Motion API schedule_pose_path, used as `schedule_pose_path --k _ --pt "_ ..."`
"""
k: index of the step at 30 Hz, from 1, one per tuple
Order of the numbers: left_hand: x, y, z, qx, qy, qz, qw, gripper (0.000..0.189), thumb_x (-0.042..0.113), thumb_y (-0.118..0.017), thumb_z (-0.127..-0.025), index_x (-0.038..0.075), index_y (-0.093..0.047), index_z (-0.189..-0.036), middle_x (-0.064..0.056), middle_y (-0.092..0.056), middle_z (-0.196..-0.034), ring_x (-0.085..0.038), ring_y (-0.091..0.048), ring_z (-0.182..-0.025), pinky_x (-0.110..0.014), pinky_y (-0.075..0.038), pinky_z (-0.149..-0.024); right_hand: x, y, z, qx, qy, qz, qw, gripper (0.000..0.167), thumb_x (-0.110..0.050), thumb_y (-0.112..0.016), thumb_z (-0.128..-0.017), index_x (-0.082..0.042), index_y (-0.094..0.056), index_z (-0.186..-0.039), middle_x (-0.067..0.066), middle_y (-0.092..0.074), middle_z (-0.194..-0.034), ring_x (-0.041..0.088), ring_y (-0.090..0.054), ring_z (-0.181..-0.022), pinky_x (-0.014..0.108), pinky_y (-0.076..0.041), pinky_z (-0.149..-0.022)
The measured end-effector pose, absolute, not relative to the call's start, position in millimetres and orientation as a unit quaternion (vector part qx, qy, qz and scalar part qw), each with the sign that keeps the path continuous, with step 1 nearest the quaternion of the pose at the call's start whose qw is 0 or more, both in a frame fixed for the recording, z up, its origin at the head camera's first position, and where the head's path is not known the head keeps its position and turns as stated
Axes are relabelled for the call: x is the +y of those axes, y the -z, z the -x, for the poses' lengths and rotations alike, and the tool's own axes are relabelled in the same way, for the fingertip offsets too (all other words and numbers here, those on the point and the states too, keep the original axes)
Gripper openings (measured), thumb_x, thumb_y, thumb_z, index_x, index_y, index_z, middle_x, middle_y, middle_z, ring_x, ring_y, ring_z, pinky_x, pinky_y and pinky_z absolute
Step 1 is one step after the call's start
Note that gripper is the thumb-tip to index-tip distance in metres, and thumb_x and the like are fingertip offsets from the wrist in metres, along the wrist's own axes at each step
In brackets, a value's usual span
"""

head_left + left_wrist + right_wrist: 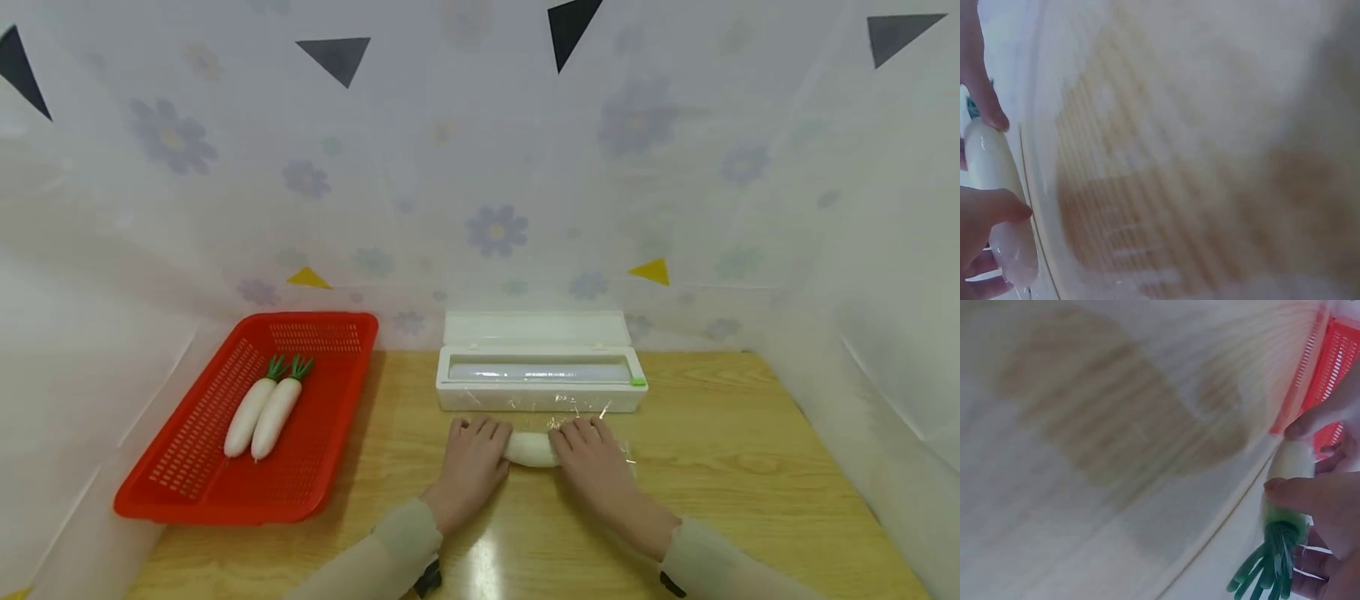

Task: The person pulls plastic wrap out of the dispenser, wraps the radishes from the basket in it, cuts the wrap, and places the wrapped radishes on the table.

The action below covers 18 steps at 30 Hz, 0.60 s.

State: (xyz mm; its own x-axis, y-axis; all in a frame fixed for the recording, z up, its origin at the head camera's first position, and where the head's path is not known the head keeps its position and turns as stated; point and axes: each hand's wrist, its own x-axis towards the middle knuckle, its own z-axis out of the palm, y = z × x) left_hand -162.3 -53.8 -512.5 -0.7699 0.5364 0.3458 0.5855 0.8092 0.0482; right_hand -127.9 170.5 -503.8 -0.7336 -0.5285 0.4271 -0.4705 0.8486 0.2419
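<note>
A white radish (531,450) lies crosswise on the table, in front of a white cling film box (540,402). My left hand (474,458) grips its left part, the thumb on the near side and fingers over the far side. Towards the other end my right hand (592,462) holds it the same way. Green stalks (1272,565) stick out beside the right hand in the right wrist view. Clear film (581,410) shows between the box and the radish, and a shiny layer covers the radish's tip (1019,265) in the left wrist view.
To the left stands a red plastic basket (337,467) holding two more white radishes (262,417) with green tops. The box lid (537,328) is up, with a film roll (540,372) inside and a green piece (638,382) at its right corner. Patterned sheeting (495,167) surrounds the wooden table (735,467).
</note>
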Motion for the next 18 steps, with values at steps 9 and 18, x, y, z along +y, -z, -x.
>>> schedule_pose_path --k 9,18 --pt "-59.5 507.6 135.4 -0.933 0.042 0.329 0.137 0.036 0.042 -0.08 -0.09 0.017 -0.072 -0.114 0.002 -0.068 -0.12 -0.021 -0.058 -0.116 -0.051 -0.041 -0.103 182.4 512.7 113.8 -0.923 -0.045 -0.299 0.24 0.048 -0.02 -0.093 -0.071 -0.005 -0.067 -0.109 0.007 -0.06 -0.104 0.031 -0.058 -0.103 0.05 -0.046 -0.1" --pt "-62.7 515.3 130.0 -0.925 0.042 0.352 0.135 0.043 0.043 -0.077 -0.093 0.016 -0.07 -0.125 0.003 -0.072 -0.115 -0.019 -0.064 -0.106 -0.043 -0.043 -0.098 188.0 513.8 103.0 -0.937 -0.08 -0.294 0.169 0.054 -0.016 -0.091 -0.076 0.002 -0.068 -0.122 0.009 -0.064 -0.109 0.03 -0.06 -0.107 0.05 -0.05 -0.099"
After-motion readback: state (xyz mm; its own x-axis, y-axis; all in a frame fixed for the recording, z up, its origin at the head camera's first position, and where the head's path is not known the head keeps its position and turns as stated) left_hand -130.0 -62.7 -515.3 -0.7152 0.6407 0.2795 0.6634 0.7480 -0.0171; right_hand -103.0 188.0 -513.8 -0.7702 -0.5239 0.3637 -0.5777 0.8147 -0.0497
